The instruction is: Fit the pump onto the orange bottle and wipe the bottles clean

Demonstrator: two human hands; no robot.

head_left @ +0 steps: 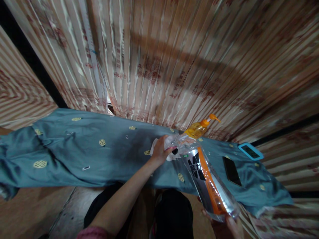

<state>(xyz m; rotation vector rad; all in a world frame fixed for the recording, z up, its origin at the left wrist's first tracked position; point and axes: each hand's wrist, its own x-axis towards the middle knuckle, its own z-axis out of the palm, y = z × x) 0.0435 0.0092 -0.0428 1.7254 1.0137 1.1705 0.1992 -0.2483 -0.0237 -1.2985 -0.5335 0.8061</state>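
My left hand [160,151] reaches over the blue-green cloth [82,151] and grips a crumpled white tissue [157,143] right at the mouth of a big clear plastic bottle [208,181]. The bottle has a black and orange label and lies tilted, mouth away from me. My right hand [231,225] holds its base at the bottom right edge of the view, mostly hidden by the bottle.
An orange pump bottle [199,127] stands just behind the clear bottle's mouth. A black phone [231,171] and a blue-framed device [250,151] lie on the cloth to the right. Striped curtains [174,59] hang behind. My dark trousers [171,212] are below.
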